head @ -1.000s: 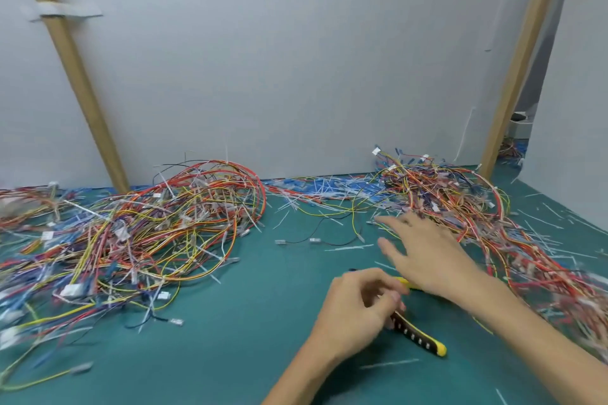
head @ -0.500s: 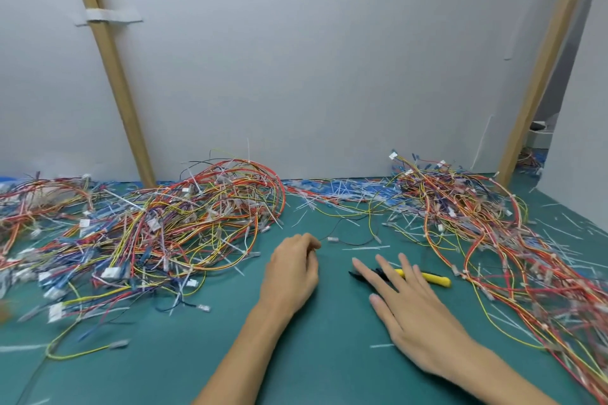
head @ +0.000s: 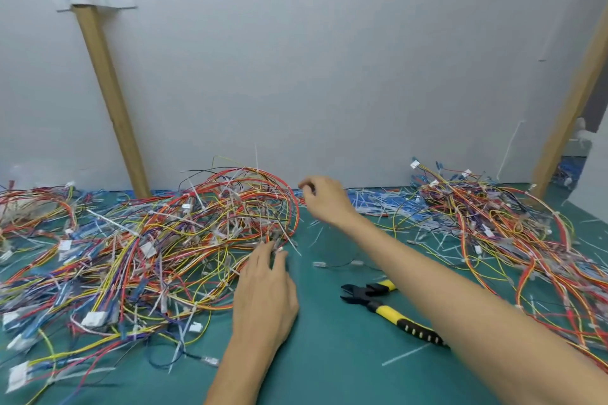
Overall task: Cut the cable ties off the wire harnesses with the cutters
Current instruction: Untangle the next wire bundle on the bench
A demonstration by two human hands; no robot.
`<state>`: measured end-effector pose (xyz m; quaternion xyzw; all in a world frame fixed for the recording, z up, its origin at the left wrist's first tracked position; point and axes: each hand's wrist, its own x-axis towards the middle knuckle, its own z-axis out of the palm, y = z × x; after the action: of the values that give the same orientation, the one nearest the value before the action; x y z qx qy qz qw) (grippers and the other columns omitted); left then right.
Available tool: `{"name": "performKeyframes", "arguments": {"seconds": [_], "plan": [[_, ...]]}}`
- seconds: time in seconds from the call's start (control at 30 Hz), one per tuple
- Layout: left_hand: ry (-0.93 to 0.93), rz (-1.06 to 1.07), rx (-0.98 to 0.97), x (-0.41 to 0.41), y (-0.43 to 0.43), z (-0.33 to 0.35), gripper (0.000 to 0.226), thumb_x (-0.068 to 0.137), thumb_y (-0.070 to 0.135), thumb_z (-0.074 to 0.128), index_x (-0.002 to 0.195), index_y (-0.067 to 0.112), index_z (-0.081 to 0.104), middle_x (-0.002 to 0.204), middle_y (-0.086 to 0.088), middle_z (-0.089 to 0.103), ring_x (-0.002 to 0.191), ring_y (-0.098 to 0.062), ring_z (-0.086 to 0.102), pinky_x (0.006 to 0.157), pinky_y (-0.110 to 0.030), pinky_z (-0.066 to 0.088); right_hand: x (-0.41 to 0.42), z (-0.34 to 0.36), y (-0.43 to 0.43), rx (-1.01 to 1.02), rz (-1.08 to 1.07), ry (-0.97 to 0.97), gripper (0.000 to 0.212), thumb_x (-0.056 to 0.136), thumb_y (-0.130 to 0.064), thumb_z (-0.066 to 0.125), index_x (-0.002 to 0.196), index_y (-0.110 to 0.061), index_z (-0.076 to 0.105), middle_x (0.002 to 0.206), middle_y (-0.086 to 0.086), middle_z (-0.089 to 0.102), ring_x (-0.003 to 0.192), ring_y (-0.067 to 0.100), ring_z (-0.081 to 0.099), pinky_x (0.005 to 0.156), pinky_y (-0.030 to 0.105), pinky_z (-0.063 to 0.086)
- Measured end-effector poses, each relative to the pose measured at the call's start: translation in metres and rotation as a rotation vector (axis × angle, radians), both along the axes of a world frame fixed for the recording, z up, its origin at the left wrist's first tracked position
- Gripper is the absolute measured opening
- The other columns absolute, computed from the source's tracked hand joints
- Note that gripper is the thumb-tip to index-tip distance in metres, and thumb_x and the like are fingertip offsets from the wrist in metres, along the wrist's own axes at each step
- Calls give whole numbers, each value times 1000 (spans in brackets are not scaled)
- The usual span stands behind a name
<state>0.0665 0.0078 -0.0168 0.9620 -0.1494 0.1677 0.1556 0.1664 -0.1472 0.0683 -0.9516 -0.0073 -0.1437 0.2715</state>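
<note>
Head view: both hands are out over the green mat (head: 329,365), and neither one has the cutters (head: 373,297). They lie flat on the mat between the two forearms, nose pointing left with the jaws apart. One yellow-and-black handle runs back to the right and slips under the right forearm.

The left hand (head: 263,302) is palm down at the near right edge of the big left pile (head: 158,246) of harnesses. Its fingers are stretched forward and a little spread, thumb out to the side. The fingertips (head: 268,248) are touching the outermost wires, and nothing is gripped that I can see.

The right hand (head: 325,197) reaches across, further back, to the far right rim of that same pile, just beside the red loops. Its fingers are curled down and blurred. Whether they have a wire or a tie pinched, I cannot tell.

That pile is a tangle of red, yellow, orange and purple wires with white connectors and white ties sticking out. A second pile (head: 493,227) sprawls on the right, well apart from both hands. Between the two piles, along the foot of the grey wall (head: 329,59), lies a strip of white and blue scraps (head: 381,204). Two wooden posts lean against that wall, a left post (head: 105,82) and a right post (head: 572,102).
</note>
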Motion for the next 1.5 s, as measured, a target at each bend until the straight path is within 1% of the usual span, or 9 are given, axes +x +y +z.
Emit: {"name": "performKeyframes", "arguments": {"seconds": [0.1, 0.2, 0.3, 0.4, 0.9, 1.03, 1.27, 1.43, 1.5], "plan": [[12, -5, 4, 0, -1, -1, 44, 99, 25, 32, 142, 21, 43, 158, -1, 28, 150, -18, 17, 119, -30, 21, 51, 2, 24, 1, -12, 208, 40, 105, -18, 38, 138, 0, 54, 143, 19, 55, 132, 35, 49, 109, 40, 41], [27, -1, 17, 0, -1, -1, 43, 101, 28, 29, 142, 23, 41, 162, 1, 21, 152, -16, 9, 119, -30, 19, 77, -5, 37, 91, -53, 300, 39, 104, -30, 48, 127, 0, 62, 128, 19, 63, 120, 34, 58, 95, 37, 47], [35, -2, 16, -1, -2, 0, 42, 101, 29, 28, 141, 25, 40, 163, 3, 18, 153, -15, 6, 119, -30, 18, 84, -3, 36, 145, -159, 161, 25, 97, -32, 63, 99, -10, 74, 100, 10, 71, 100, 29, 65, 83, 33, 51], [44, -2, 22, -1, -3, -1, 42, 101, 29, 28, 141, 25, 40, 164, 2, 16, 153, -15, 6, 119, -30, 18, 80, 18, 27, 95, -223, 69, 25, 94, -40, 66, 111, -24, 76, 112, 4, 73, 107, 27, 65, 96, 41, 52], [39, 55, 3, -1, -2, -1, 52, 100, 35, 28, 150, 23, 32, 166, 0, 13, 153, -15, 8, 122, -29, 14, 42, 204, -26, 734, -295, -700, 13, 89, -32, 69, 87, -21, 76, 83, -5, 72, 88, 16, 68, 69, 23, 47], [42, 58, 37, -1, -4, 0, 51, 102, 35, 28, 151, 21, 32, 166, -2, 15, 153, -16, 10, 123, -31, 15, 16, 213, -33, 690, -140, -533, 18, 91, -25, 69, 73, -29, 66, 78, -5, 73, 62, 4, 60, 45, 19, 45], [-21, 47, 7, -4, -2, 3, 41, 101, 29, 35, 139, 20, 46, 153, 0, 39, 146, -16, 28, 117, -31, 25, -29, 157, -47, 949, -53, -263, 23, 98, -13, 63, 118, -3, 65, 81, 7, 68, 53, 7, 54, 42, 18, 41], [-281, -110, -381, -11, 2, 11, 18, 95, 20, 54, 105, 18, 68, 107, 7, 67, 108, -17, 56, 91, -32, 39, -87, 101, -62, 1231, 46, -152, 16, 103, -10, 53, 117, -6, 59, 81, 9, 67, 44, 3, 52, 43, 15, 40], [-182, -201, -676, -14, 3, 14, 26, 96, 29, 46, 106, 23, 70, 104, 13, 70, 106, -8, 59, 92, -28, 42, -114, 77, -66, 1320, 48, -111, 16, 103, -11, 52, 118, -8, 59, 83, 9, 69, 47, 3, 52, 44, 15, 42]]}}
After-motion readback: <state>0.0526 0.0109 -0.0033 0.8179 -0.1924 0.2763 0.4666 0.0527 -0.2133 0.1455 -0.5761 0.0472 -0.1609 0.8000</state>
